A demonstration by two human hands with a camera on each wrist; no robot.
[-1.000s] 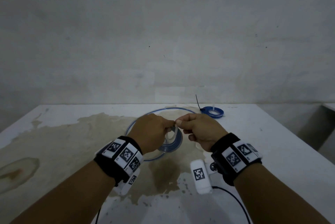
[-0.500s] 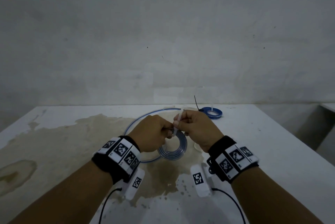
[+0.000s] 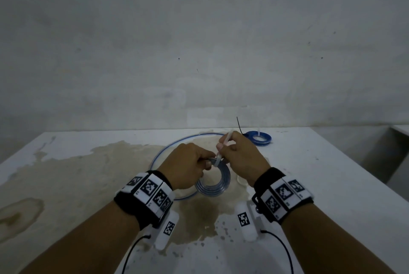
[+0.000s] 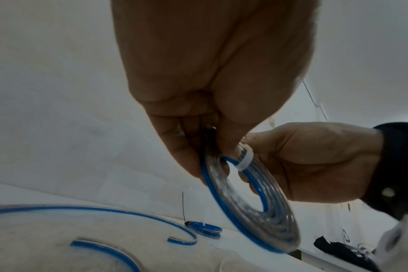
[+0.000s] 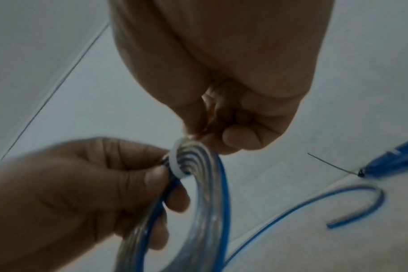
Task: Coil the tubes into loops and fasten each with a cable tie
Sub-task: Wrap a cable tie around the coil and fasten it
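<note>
A flat coil of clear and blue tube (image 3: pixel 213 185) (image 4: pixel 247 200) (image 5: pixel 196 202) hangs upright above the table. My left hand (image 3: pixel 188 165) (image 4: pixel 205 143) (image 5: pixel 86 185) pinches its top edge. A white cable tie (image 3: pixel 218 161) (image 4: pixel 245 161) (image 5: pixel 177 162) is wrapped round the coil there. My right hand (image 3: pixel 240 155) (image 5: pixel 212 132) (image 4: pixel 298 165) pinches the tie's free tail (image 3: pixel 227 136), which sticks up past the fingers. A loose blue tube (image 3: pixel 177 143) (image 4: pixel 86 209) (image 5: pixel 338 200) lies in a wide arc on the table behind my hands.
A small blue coil (image 3: pixel 259 137) (image 4: pixel 206 230) (image 5: pixel 398 158) bound with a black tie (image 3: pixel 240 126) and a white one lies at the back right. The white table (image 3: pixel 77 185) is stained brown in the middle. A grey wall rises behind it.
The white tie now sits round the coil. My right hand has drawn its tail up and away from the left hand, and the coil hangs more squarely below the left fingers.
</note>
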